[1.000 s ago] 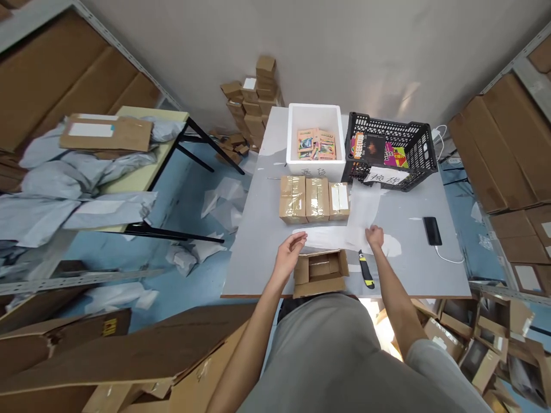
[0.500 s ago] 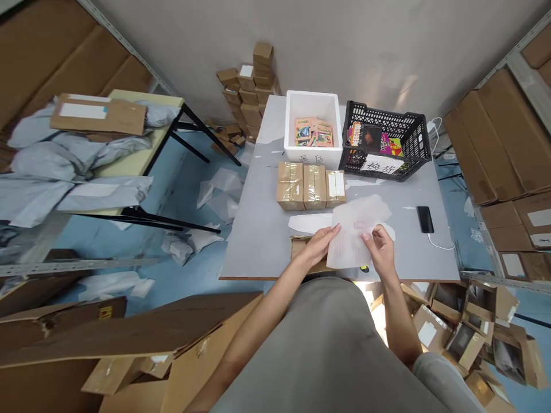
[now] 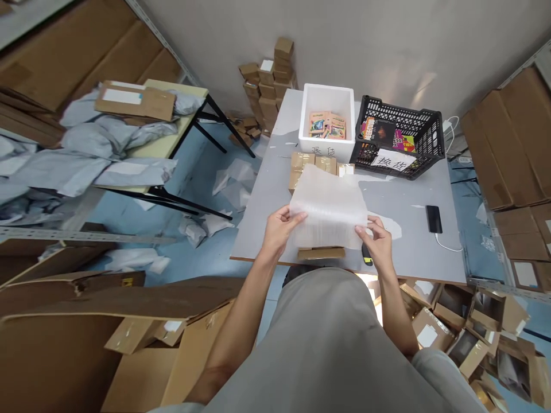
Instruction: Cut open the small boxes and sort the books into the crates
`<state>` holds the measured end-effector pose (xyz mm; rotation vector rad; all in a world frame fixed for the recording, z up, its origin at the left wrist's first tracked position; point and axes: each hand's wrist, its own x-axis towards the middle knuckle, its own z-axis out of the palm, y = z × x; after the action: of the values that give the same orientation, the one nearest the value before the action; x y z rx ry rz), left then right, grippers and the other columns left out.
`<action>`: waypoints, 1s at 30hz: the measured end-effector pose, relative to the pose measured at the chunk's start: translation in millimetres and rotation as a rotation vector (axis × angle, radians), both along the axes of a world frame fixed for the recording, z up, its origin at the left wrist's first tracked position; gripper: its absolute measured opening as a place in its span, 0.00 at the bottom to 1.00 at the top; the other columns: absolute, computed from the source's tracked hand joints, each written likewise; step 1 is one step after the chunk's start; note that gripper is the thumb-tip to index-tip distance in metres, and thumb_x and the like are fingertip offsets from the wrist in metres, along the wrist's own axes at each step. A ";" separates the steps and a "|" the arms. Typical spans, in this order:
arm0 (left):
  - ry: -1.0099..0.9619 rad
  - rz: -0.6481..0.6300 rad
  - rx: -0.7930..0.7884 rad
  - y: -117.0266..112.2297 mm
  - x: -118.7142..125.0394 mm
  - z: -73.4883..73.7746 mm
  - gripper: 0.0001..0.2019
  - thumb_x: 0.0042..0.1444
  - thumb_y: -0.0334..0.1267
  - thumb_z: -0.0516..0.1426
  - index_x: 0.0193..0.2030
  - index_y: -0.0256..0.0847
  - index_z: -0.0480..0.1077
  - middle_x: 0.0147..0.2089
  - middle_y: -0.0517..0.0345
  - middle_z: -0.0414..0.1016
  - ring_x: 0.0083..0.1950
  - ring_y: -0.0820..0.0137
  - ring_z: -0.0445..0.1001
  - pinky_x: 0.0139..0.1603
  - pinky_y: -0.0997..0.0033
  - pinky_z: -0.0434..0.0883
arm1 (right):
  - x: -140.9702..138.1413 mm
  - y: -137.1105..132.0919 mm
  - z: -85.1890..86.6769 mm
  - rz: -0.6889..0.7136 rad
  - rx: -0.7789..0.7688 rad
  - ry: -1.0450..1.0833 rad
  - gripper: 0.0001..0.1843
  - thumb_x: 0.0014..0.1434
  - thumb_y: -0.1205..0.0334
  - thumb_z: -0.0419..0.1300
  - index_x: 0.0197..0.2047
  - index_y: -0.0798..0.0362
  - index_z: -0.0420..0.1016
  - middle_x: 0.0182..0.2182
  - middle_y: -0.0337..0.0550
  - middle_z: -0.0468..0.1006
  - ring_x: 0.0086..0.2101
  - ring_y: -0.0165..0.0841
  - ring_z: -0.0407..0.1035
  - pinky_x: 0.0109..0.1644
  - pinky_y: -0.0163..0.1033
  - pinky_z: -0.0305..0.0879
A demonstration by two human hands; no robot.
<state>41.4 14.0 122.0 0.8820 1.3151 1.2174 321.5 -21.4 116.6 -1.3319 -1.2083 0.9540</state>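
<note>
From the head camera, both hands are raised over the near edge of the grey table (image 3: 400, 195) and hold one translucent white sheet (image 3: 329, 206), which looks like thin foam wrap or frosted plastic. The left hand (image 3: 279, 226) pinches the sheet's lower left corner, thumb on top and fingers underneath. The right hand (image 3: 379, 238) pinches the lower right corner the same way. The hands are well apart, one at each end, and the sheet is stretched flat between them.

The sheet's long axis runs left to right, across the person's body, and the sheet spreads away from the hands toward the far side of the table. Neither hand is nearer to it; each has a corner. Directly below the sheet's near edge sits a small open cardboard box (image 3: 321, 253), mostly hidden by the sheet, between the two wrists. A yellow and black utility knife (image 3: 365, 256) lies just beside the right hand, partly covered by it.

Beyond the sheet, taped brown cartons (image 3: 310, 163) stand in a row, their near sides covered by it. Behind them is a white foam box (image 3: 328, 122) with coloured packets, and to its right a black plastic crate (image 3: 402, 137) bearing a paper label. A black phone (image 3: 434, 218) on a white cable lies well to the right.
</note>
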 end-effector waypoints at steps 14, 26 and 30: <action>0.416 0.046 0.519 -25.7 -18.4 80.5 0.22 0.58 0.64 0.74 0.30 0.48 0.83 0.63 0.50 0.85 0.77 0.41 0.74 0.82 0.34 0.68 | 6.8 -2.8 73.5 0.183 0.337 -0.013 0.17 0.66 0.43 0.77 0.32 0.41 0.84 0.58 0.46 0.90 0.71 0.57 0.74 0.80 0.77 0.61; 0.281 0.032 0.295 -21.8 -10.5 64.7 0.32 0.65 0.71 0.66 0.26 0.43 0.78 0.31 0.55 0.82 0.38 0.60 0.83 0.46 0.59 0.83 | -3.5 0.0 65.7 -0.061 0.276 0.047 0.18 0.65 0.40 0.77 0.35 0.45 0.86 0.35 0.43 0.86 0.38 0.42 0.81 0.45 0.50 0.79; 0.150 -0.138 0.156 -21.8 -1.5 57.5 0.30 0.49 0.67 0.78 0.42 0.41 0.85 0.40 0.53 0.87 0.45 0.57 0.85 0.46 0.62 0.82 | -3.6 11.6 48.0 -0.147 0.199 0.029 0.24 0.62 0.36 0.78 0.36 0.47 0.81 0.33 0.40 0.82 0.35 0.36 0.75 0.39 0.41 0.74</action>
<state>39.9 -7.9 179.5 1.1763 1.2660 1.1751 317.9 -9.8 164.6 -1.2261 -1.1355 0.7272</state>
